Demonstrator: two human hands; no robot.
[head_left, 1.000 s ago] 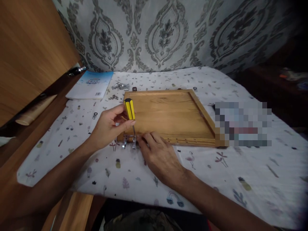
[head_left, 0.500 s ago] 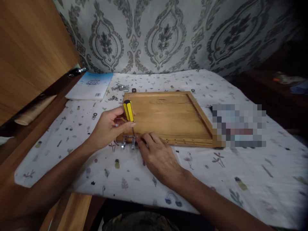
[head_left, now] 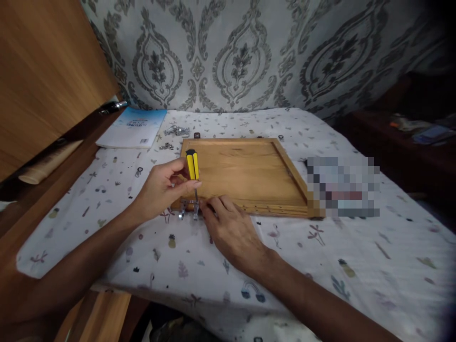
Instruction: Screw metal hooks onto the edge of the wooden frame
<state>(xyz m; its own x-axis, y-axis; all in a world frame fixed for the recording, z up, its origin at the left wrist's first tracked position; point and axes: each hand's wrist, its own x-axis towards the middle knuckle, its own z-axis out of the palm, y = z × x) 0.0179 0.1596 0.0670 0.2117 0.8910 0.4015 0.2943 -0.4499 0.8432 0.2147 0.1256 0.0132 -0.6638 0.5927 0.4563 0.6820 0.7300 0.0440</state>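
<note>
My left hand point(head_left: 166, 185) is closed around a yellow-and-black screwdriver point(head_left: 193, 166), which stands nearly upright with its shaft pointing down. Its tip meets a small metal fitting point(head_left: 195, 212) at the near left edge of a framed wooden panel point(head_left: 242, 171). Beside that fitting rests my right hand point(head_left: 231, 232), its fingers bent and close together at the panel's near edge. Whether those fingertips pinch a small part cannot be made out. A row of small holes runs along the panel's near rail, to the right of my right hand.
Behind the panel's left corner lie a heap of metal fittings point(head_left: 177, 130) and a small pile of screws point(head_left: 166, 146). A blue-and-white booklet point(head_left: 131, 128) is at the back left. To the right sits a blurred-out item point(head_left: 344, 187). A patterned cloth point(head_left: 171, 266) covers the table.
The screwdriver has tipped slightly toward upright in my left hand. My right hand stays at the fitting. The whole view has shifted a little.
</note>
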